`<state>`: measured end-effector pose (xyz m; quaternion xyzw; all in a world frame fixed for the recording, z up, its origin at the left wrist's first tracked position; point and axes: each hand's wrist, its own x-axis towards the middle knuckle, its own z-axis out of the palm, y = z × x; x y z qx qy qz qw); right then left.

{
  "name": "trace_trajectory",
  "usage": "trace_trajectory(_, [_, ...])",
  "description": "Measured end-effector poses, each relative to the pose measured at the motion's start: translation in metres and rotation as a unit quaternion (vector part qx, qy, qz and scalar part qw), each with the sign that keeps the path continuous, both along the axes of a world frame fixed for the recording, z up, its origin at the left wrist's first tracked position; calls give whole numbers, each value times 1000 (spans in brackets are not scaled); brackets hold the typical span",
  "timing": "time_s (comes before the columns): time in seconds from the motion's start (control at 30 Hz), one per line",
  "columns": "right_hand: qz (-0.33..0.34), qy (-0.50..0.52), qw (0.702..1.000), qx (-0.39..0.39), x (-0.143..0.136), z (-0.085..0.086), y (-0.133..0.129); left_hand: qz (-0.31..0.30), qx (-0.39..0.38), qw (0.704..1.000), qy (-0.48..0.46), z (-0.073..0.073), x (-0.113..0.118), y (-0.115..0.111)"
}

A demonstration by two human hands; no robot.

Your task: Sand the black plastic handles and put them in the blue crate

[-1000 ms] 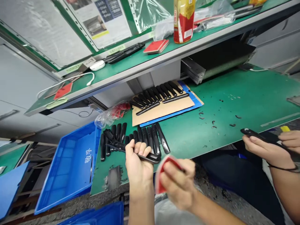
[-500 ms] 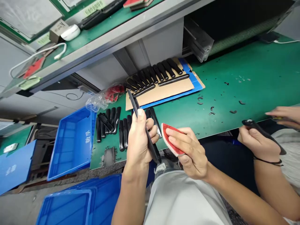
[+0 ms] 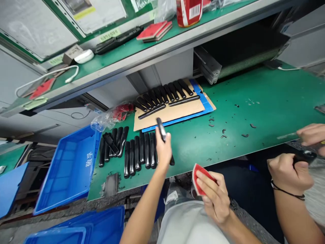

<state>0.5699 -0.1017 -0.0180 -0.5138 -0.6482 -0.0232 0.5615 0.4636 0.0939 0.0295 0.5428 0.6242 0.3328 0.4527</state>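
Note:
My left hand (image 3: 164,150) is closed around a long black plastic handle-like piece (image 3: 160,125), held over the bench near the front edge of the cardboard. In my right hand (image 3: 217,198), lower and nearer my body, is a red sanding pad (image 3: 200,178) with a pale edge, pinched between thumb and fingers. Pad and piece are apart. Just left of my left hand lies a row of glossy black pieces (image 3: 137,152), and further left a smaller group (image 3: 115,144). More black pieces (image 3: 162,96) are lined up on the cardboard (image 3: 175,113).
A co-worker's hand (image 3: 289,174) at the right grips another black piece (image 3: 304,156). Small black scraps (image 3: 223,131) dot the green bench (image 3: 254,101). A blue crate (image 3: 63,173) stands left. Red pads (image 3: 154,30) and a red container (image 3: 189,13) sit on the shelf above.
My left hand has moved forward over the bench with the black piece, which now points away from me. My right hand has drawn lower and rightward with the pad. The view has shifted.

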Motion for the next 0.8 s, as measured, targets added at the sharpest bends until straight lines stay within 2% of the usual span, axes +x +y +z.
trace_trajectory(0.07, [-25, 31, 999, -11, 6, -1, -2, -26, 17, 992, 118, -40, 19, 0])
trace_trajectory(0.13, [-14, 38, 999, -26, 8, 3, -3, -40, 32, 974, 222, -70, 34, -2])
trace_trajectory(0.2, [-11, 42, 999, -28, 8, 5, -2, -48, 48, 952, 300, -88, 38, -3])
trace_trajectory(0.27, [-23, 44, 998, -25, 7, 2, -2, -58, 68, 931, 354, -97, 31, -5])
trace_trajectory(0.37, [-52, 32, 998, -34, 10, -9, -1, -78, 103, 906, 403, -96, 13, 0])
trace_trajectory(0.47, [-58, 37, 996, -53, 38, -15, 0, -119, 150, 887, 419, -83, 16, 30])
trace_trajectory(0.53, [-25, 68, 996, -51, 78, -12, 2, -175, 191, 874, 412, -69, 42, 71])
trace_trajectory(0.57, [-3, 85, 995, -43, 103, -8, 3, -208, 212, 865, 405, -62, 60, 96])
trace_trajectory(0.67, [3, 104, 994, -28, 179, 7, 3, -285, 248, 836, 399, -44, 122, 167])
trace_trajectory(0.73, [6, 118, 992, -33, 217, 15, 0, -317, 249, 818, 409, -38, 151, 198])
trace_trajectory(0.8, [10, 139, 989, -44, 235, 18, -3, -352, 248, 798, 421, -36, 162, 209])
